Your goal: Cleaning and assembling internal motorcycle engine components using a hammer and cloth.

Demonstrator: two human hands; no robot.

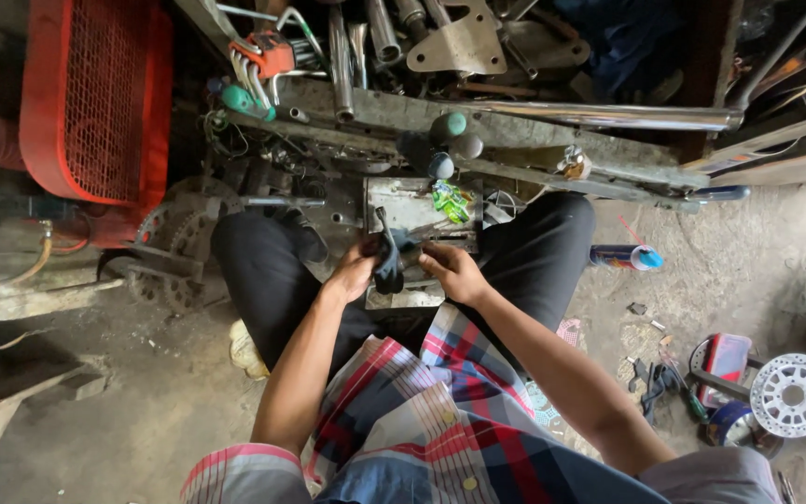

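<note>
Checked shirt (pixel 422 420) fills the foreground, both forearms reaching out over black trousers (pixel 263 280). Left hand (pixel 352 273) closes around a dark, bent metal part (pixel 387 261) held between the knees, just in front of a grimy metal block (pixel 408 205). Right hand (pixel 454 271) pinches the same part's far side. Beyond, chrome tubes (pixel 608 117) lie across the cluttered bench (pixel 515 140).

Dark part (pixel 388 263): I could not tell what it was; my hands covered much of it.
Left hand (pixel 352 273): fingers were hidden behind the part.
Right hand (pixel 454 273): fingertips were lost against the tray (pixel 403 201).
Red machine (pixel 95 103): cut off by the top and left edges.
Wheel hub (pixel 792 394): detail was too small for me to read.
</note>
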